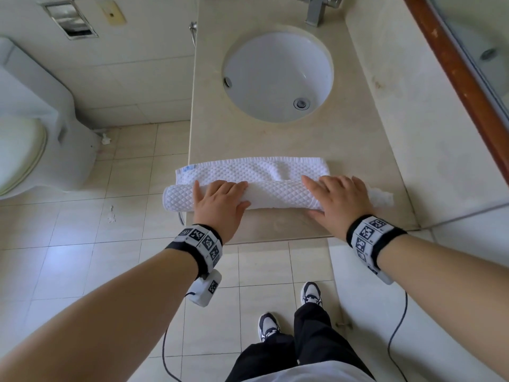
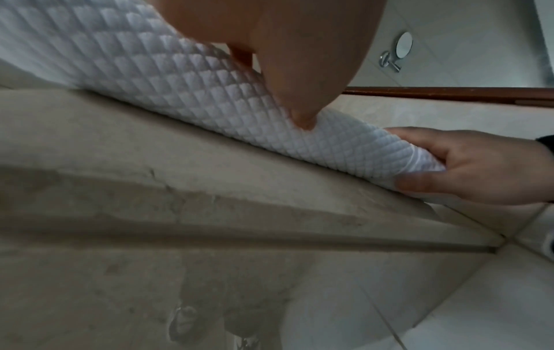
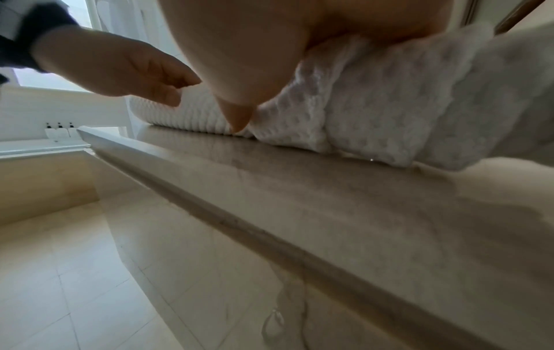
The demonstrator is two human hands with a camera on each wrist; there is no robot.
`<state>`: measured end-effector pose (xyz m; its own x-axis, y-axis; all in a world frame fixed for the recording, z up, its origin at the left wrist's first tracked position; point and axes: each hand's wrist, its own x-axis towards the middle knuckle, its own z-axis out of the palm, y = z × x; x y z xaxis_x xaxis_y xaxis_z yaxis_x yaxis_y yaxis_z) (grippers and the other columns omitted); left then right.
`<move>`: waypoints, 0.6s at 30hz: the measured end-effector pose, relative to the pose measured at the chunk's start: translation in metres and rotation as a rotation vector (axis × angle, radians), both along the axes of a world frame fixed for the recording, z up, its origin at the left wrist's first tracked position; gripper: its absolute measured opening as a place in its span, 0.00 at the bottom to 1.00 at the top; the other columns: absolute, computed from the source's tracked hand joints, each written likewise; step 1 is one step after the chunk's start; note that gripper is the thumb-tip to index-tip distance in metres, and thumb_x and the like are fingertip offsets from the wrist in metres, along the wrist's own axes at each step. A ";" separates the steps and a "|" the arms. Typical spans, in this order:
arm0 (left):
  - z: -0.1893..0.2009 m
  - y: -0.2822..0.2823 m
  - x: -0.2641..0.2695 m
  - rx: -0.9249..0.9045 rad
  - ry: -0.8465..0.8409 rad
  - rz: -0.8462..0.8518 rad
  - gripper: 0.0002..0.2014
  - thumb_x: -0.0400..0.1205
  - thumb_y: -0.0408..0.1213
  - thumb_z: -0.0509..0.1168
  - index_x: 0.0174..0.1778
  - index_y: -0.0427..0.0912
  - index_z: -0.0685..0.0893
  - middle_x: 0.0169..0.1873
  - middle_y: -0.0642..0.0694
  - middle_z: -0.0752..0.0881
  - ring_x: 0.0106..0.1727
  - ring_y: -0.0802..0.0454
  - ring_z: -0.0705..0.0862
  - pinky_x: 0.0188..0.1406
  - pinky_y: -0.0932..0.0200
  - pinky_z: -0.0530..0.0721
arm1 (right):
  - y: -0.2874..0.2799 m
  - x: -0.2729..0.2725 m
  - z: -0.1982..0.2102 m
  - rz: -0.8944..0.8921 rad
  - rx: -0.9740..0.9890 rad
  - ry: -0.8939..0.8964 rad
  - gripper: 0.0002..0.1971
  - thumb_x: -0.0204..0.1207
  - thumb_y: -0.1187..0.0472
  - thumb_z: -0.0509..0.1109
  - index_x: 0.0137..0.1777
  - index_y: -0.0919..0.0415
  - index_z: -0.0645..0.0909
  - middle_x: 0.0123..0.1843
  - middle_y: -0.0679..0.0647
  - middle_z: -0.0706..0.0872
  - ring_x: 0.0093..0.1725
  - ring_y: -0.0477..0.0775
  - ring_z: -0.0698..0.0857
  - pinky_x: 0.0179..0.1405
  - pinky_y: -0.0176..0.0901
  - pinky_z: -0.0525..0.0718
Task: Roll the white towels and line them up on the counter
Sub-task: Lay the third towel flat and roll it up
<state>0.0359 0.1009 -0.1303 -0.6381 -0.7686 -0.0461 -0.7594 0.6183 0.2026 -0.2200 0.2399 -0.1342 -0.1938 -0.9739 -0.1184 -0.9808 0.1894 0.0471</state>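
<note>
While both hands press the towel (half-rolled), wrist views hide sink.

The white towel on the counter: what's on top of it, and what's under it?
Both hands press on the rolled part of the white towel: left hand, right hand. Beneath lies the beige counter; the towel covers whatever else might be under it.

Under my hands I log a white towel, diamond-quilted weave, pale blue label at the corner beyond my left hand. Counter beyond my fingers: beige, faintly mottled. Basin farther out: white. Wristbands: black, with black-and-white square markers. Floor tiles outside my left hand: cream.
</note>
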 end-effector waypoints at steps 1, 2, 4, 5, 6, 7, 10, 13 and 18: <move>0.000 0.003 -0.001 0.001 -0.005 0.014 0.21 0.86 0.55 0.58 0.76 0.57 0.73 0.65 0.61 0.82 0.76 0.53 0.70 0.82 0.27 0.44 | -0.004 -0.001 0.002 -0.003 0.000 -0.007 0.40 0.72 0.31 0.62 0.84 0.42 0.60 0.63 0.50 0.82 0.60 0.61 0.80 0.65 0.63 0.74; 0.000 0.005 -0.001 0.008 -0.003 0.026 0.22 0.86 0.55 0.57 0.77 0.57 0.71 0.67 0.61 0.81 0.77 0.53 0.69 0.82 0.26 0.43 | -0.006 -0.002 0.003 -0.002 -0.001 -0.019 0.40 0.72 0.31 0.61 0.83 0.43 0.61 0.61 0.50 0.83 0.58 0.61 0.81 0.62 0.61 0.76; -0.002 0.006 0.003 0.026 0.000 0.024 0.26 0.86 0.57 0.58 0.80 0.57 0.68 0.72 0.60 0.78 0.81 0.52 0.65 0.82 0.29 0.39 | -0.009 -0.004 0.006 0.000 -0.001 -0.032 0.39 0.71 0.30 0.60 0.82 0.43 0.64 0.58 0.50 0.85 0.55 0.60 0.82 0.59 0.58 0.78; -0.003 0.006 0.006 0.029 -0.007 0.008 0.28 0.84 0.59 0.59 0.81 0.57 0.66 0.74 0.60 0.77 0.82 0.52 0.64 0.83 0.30 0.37 | -0.008 -0.003 0.007 0.000 0.001 -0.032 0.39 0.72 0.29 0.60 0.82 0.43 0.64 0.58 0.49 0.86 0.55 0.60 0.83 0.58 0.57 0.78; -0.004 0.006 0.009 0.027 -0.016 -0.013 0.30 0.83 0.60 0.60 0.82 0.58 0.65 0.74 0.60 0.76 0.82 0.52 0.63 0.83 0.31 0.36 | -0.007 -0.002 0.008 0.000 0.003 -0.034 0.39 0.72 0.28 0.59 0.82 0.43 0.63 0.58 0.49 0.86 0.55 0.59 0.83 0.58 0.56 0.79; -0.005 0.007 0.012 0.025 -0.024 -0.029 0.31 0.83 0.60 0.61 0.82 0.58 0.64 0.74 0.60 0.76 0.81 0.53 0.64 0.83 0.32 0.36 | -0.004 -0.001 0.008 -0.005 0.011 -0.042 0.39 0.73 0.27 0.58 0.82 0.43 0.63 0.58 0.49 0.86 0.55 0.59 0.83 0.57 0.56 0.80; -0.005 0.008 0.016 0.037 -0.022 -0.032 0.30 0.84 0.58 0.62 0.82 0.59 0.65 0.72 0.60 0.78 0.79 0.54 0.66 0.83 0.33 0.39 | 0.003 0.005 0.011 -0.021 0.057 -0.080 0.40 0.72 0.23 0.54 0.81 0.42 0.62 0.58 0.49 0.86 0.56 0.58 0.83 0.56 0.55 0.81; -0.001 0.010 0.022 0.063 -0.053 -0.066 0.31 0.84 0.59 0.59 0.84 0.60 0.62 0.72 0.60 0.79 0.78 0.53 0.68 0.84 0.35 0.44 | 0.008 0.007 0.017 -0.042 0.125 -0.145 0.40 0.72 0.21 0.54 0.81 0.40 0.63 0.62 0.48 0.86 0.60 0.56 0.83 0.58 0.53 0.83; 0.012 0.005 0.027 0.170 -0.127 -0.108 0.33 0.84 0.62 0.57 0.85 0.60 0.57 0.66 0.55 0.83 0.73 0.50 0.72 0.81 0.40 0.57 | 0.006 0.004 0.025 -0.080 0.254 -0.319 0.39 0.70 0.21 0.60 0.80 0.35 0.65 0.70 0.48 0.83 0.64 0.53 0.82 0.60 0.46 0.80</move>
